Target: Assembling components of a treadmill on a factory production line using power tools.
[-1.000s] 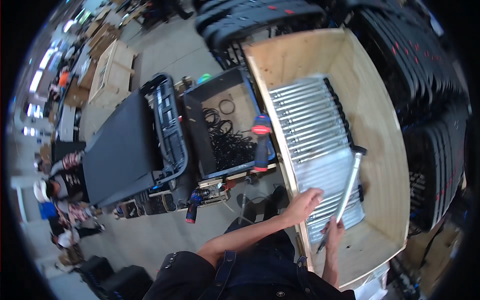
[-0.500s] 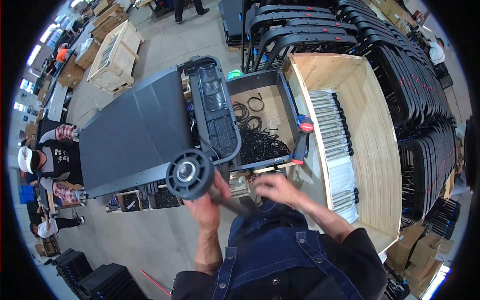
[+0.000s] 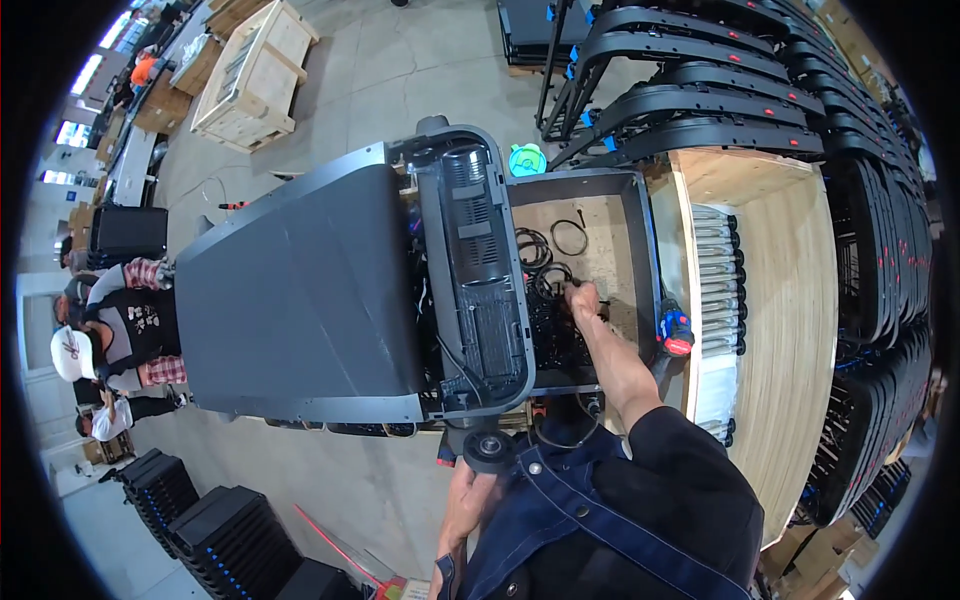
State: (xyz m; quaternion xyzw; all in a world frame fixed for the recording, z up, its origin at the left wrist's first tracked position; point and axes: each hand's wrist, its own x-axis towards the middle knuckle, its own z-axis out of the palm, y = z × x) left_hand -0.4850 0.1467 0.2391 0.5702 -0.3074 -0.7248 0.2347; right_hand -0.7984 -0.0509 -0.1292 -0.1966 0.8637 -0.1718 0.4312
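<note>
My left hand [image 3: 466, 500] is wrapped round the shaft of a roller, just below its round black spoked end wheel [image 3: 488, 452], near my waist. My right hand [image 3: 584, 300] reaches down into a dark-edged tray [image 3: 628, 215]. Its fingers are bunched over small black parts beside coiled black cables [image 3: 536, 246]; what they pinch is hidden. Left of the tray, a treadmill lies flat, with a black belt [image 3: 300, 290] and an open grey motor housing [image 3: 478, 250]. A thin black cable loops in front of my apron.
A red and blue power tool [image 3: 676, 332] stands at the tray's right edge. Beyond it, a wooden crate [image 3: 775, 400] holds silver rods [image 3: 713, 270]. Black frames [image 3: 690, 110] are stacked at the far right. A person [image 3: 125, 320] stands at the treadmill's far left end.
My right hand has gone from beside the roller forward into the tray. The left hand has lowered the roller toward my waist. The view has shifted, so the treadmill sits further right.
</note>
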